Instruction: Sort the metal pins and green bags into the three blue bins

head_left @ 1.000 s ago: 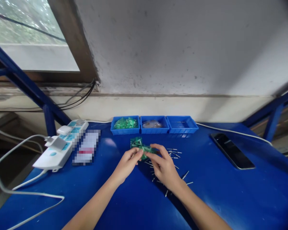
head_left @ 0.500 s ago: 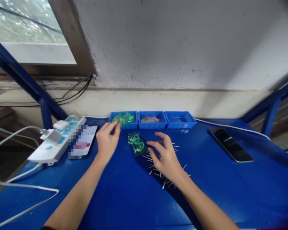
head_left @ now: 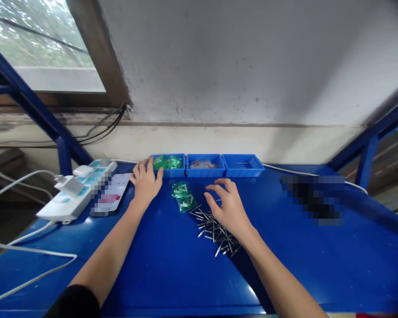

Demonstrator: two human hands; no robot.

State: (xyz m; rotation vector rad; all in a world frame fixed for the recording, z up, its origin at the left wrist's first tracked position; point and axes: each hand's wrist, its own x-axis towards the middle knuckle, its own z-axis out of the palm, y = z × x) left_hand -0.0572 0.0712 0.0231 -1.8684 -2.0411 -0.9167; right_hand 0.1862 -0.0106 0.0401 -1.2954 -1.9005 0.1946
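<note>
My left hand, fingers spread, is at the front left edge of the left blue bin, which holds green packets. Nothing shows in its grasp. My right hand hovers over the upper right of a loose pile of thin metal pins, fingers curved and apart, with nothing visible between them. Left of that hand, small green packets lie on the blue table. The middle bin contains clear bags, and the right bin has a few thin pieces inside.
A white power strip with plugs and cables, and beside it a phone, lie at the left. A dark, blurred-out object is at the right. Blue frame bars rise at both sides; a wall stands behind.
My left hand has let go of a green packet, now in the left bin, and its fingers have spread. My right hand stays above the pins, whose pile shows more fully.
</note>
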